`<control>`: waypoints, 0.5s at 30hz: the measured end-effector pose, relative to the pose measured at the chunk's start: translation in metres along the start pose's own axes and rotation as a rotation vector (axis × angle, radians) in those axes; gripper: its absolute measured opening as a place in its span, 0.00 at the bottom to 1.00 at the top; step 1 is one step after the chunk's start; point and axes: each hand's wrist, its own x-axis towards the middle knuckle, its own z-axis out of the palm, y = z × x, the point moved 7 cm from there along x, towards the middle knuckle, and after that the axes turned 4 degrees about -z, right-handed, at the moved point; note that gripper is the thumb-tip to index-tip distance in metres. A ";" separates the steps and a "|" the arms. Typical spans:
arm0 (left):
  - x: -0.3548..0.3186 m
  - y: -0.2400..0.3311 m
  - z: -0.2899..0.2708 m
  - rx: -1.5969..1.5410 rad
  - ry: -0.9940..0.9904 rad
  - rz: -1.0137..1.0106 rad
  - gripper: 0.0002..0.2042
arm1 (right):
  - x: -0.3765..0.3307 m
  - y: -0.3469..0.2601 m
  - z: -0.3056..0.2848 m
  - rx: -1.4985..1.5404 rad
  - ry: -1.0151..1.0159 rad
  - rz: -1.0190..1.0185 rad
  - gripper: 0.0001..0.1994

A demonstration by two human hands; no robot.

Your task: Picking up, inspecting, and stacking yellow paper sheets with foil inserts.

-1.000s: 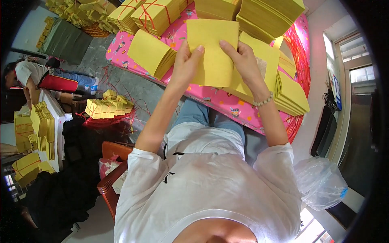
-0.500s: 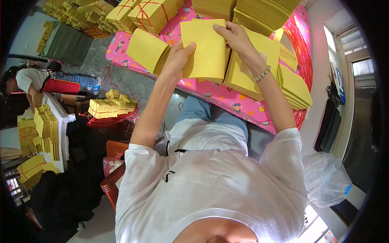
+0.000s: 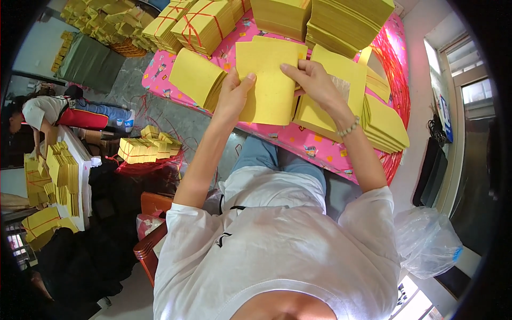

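Two hands share one bundle of yellow paper sheets (image 3: 272,80), lifted just above the pink counter (image 3: 298,137). The left hand (image 3: 234,96) clamps its near-left edge, thumb on top; the right hand (image 3: 314,82) pinches the right edge, apparently to keep the sheets squared. Its long axis points away from the body. Beside each grip lie more yellow stacks (image 3: 194,77).

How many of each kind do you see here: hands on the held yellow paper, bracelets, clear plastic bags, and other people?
Hands on the held yellow paper: 2, the left hand and the right hand
bracelet: 1
clear plastic bag: 1
other person: 1
Total: 5
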 end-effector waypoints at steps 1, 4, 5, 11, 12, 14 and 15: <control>-0.002 0.001 0.001 0.021 0.003 -0.005 0.17 | -0.001 0.003 0.000 -0.001 0.000 -0.002 0.15; -0.007 0.004 0.004 0.054 0.006 -0.007 0.17 | -0.005 0.004 -0.002 0.008 0.042 -0.128 0.17; -0.008 0.005 0.005 0.066 0.005 -0.003 0.17 | -0.007 0.004 -0.002 0.003 0.055 -0.112 0.17; -0.017 0.000 0.001 0.101 0.014 0.060 0.16 | -0.024 0.009 0.009 -0.048 -0.071 0.021 0.17; -0.018 0.000 0.002 0.100 0.015 0.058 0.16 | -0.026 0.006 0.010 -0.049 -0.080 -0.024 0.17; -0.021 0.002 0.002 0.099 0.041 0.067 0.16 | -0.029 -0.001 0.014 -0.004 -0.061 -0.032 0.16; -0.022 0.002 0.001 0.098 0.039 0.064 0.16 | -0.031 -0.005 0.015 0.041 -0.040 -0.042 0.15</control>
